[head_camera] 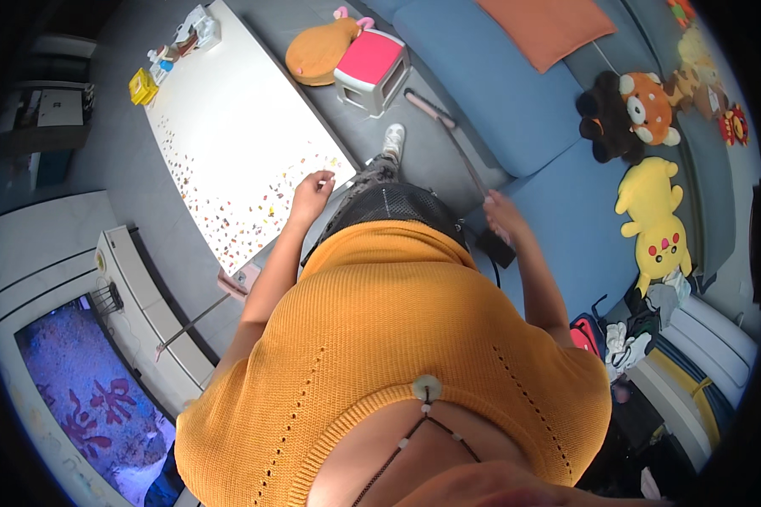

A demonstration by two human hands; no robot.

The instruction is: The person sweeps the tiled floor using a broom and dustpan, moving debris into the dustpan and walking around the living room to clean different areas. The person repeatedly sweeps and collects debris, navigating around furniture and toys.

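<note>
My left hand (311, 196) is over the near right corner of the white table (234, 108), fingers curled. Something small and white shows by its fingertips, but I cannot tell whether it is held. Many small coloured pieces (271, 209) lie scattered along the table's left and near edges. My right hand (506, 218), slightly blurred, is closed around the end of a thin broom handle (470, 166). The pink broom head (428, 108) with dark bristles rests on the floor beside the sofa. A black box-shaped device (496, 247) with a cable is by my right wrist.
A stool with a pink top (373, 56) and an orange cushion (320, 54) stand right of the table. Along the right runs a blue sofa (482, 70) with plush toys (653, 215). A pink long-handled dustpan (244, 282) sits by the table's near corner. Packages (143, 87) stand at its far end.
</note>
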